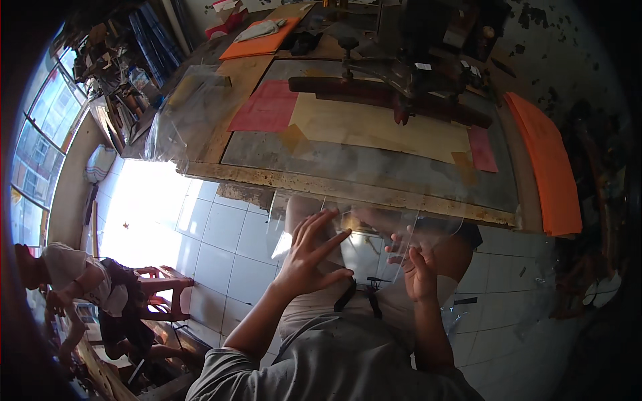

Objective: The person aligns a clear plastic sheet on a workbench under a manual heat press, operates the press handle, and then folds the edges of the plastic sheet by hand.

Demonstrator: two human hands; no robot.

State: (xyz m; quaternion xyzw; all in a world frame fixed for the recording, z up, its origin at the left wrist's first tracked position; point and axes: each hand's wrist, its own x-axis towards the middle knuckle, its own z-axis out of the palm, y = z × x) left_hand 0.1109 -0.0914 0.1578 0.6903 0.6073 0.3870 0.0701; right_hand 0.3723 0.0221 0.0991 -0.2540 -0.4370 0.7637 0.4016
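Note:
A thin clear plastic sheet (364,244) hangs over my lap at the table's front edge; its outline is hard to follow because it is see-through. My left hand (311,254) lies against it with fingers stretched and spread, thumb pointing right. On the other side, my right hand (420,271) has its fingers half curled about the sheet's right part, thumb toward me. Beyond both hands, a yellowish board (374,127) with red and tan patches lies on a grey plate (267,150). Above it reaches a dark machine arm with a long bar (334,87).
More clear plastic (194,113) lies on the table's left. An orange stack (545,160) sits at the right edge, another orange stack (257,43) with a grey cloth at the back left. To the left, another person (100,287) sits by a red stool (174,294).

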